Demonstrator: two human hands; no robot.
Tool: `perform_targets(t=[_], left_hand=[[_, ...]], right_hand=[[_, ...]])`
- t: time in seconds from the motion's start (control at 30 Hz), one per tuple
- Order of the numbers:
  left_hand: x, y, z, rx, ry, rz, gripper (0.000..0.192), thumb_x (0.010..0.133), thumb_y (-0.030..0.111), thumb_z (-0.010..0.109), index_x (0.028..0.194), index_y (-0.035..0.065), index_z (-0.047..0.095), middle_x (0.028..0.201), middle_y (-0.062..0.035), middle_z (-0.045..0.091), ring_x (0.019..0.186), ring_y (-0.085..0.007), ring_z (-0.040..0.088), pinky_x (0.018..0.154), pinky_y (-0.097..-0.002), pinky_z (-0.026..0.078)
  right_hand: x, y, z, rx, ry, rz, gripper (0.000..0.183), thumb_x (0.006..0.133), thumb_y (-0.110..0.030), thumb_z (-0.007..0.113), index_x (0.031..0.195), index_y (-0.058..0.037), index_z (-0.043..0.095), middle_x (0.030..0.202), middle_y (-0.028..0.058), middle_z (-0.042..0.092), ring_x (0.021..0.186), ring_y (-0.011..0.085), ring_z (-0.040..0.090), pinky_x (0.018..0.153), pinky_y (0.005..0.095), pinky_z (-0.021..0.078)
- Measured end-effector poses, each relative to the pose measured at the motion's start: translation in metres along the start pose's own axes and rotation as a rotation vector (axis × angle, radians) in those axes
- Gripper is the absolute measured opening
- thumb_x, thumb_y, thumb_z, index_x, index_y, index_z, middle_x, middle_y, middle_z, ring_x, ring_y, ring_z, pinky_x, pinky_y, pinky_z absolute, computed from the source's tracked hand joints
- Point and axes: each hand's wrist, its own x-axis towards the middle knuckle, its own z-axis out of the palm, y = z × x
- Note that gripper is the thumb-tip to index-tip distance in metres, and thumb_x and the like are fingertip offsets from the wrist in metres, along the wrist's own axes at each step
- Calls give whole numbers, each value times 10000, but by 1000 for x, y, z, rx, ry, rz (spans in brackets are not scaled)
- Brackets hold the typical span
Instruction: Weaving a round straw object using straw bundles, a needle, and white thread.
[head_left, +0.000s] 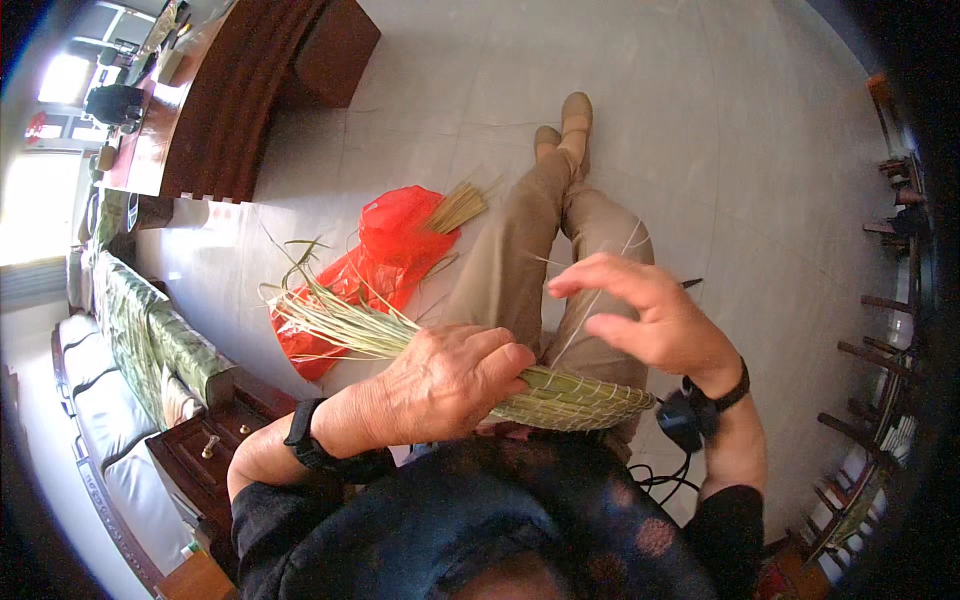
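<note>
My left hand is closed around a bundle of pale green grass strands, where it meets a coiled grass basket piece bound with white stitches. The piece lies over my lap, its loose strands fanning out to the left. Above its right part, my right hand is raised with thumb and fingers apart. A thin white thread rises from the stitched edge past the right fingers; whether they touch it, I cannot tell. Whether a needle is there cannot be seen.
A red plastic bag lies on the floor at the left, with a bundle of dry stalks on it. A wooden desk stands at upper left, a cushioned sofa at left beside a dark wooden cabinet. A black cable hangs below the right wrist.
</note>
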Motion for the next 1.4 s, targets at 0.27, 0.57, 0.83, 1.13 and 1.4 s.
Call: perform_targets(t=[0.27,0.57,0.83,1.13,1.4], left_hand=[[3,1,-4,-33,-18,-48,248,806,116,679,987,29,532,798,-110,576,719,-311,619,609,-418,485],[17,-1,3,19,-16,-103,172,851,147,636,944,38,541,794,-109,596,724,-331,623,607,-438,486],[19,-3,16,4,-39,-182,173,878,177,612,895,44,503,801,-120,602,752,-352,638,588,-458,492],[20,-19,-14,56,-260,-259,248,949,243,554,1158,111,547,735,-194,632,712,-419,638,618,-517,498],[36,-41,4,-156,-232,-489,269,927,287,564,1128,113,600,940,-212,672,914,-413,635,780,-502,492]], right_hand=[[3,38,4,-161,-429,159,156,893,-181,642,852,-31,654,747,85,599,693,273,568,682,352,484],[37,-15,20,1087,222,481,347,994,-354,517,767,-95,559,634,-35,484,536,73,440,488,240,380],[67,-5,26,1230,466,594,376,1018,-315,465,685,-158,389,575,-77,230,462,58,190,419,227,200],[74,-36,0,321,334,292,365,987,-287,485,715,-56,562,629,9,560,546,126,553,556,287,486],[34,-73,30,-204,201,174,332,970,-185,518,745,39,614,682,106,640,646,167,613,617,307,499]])
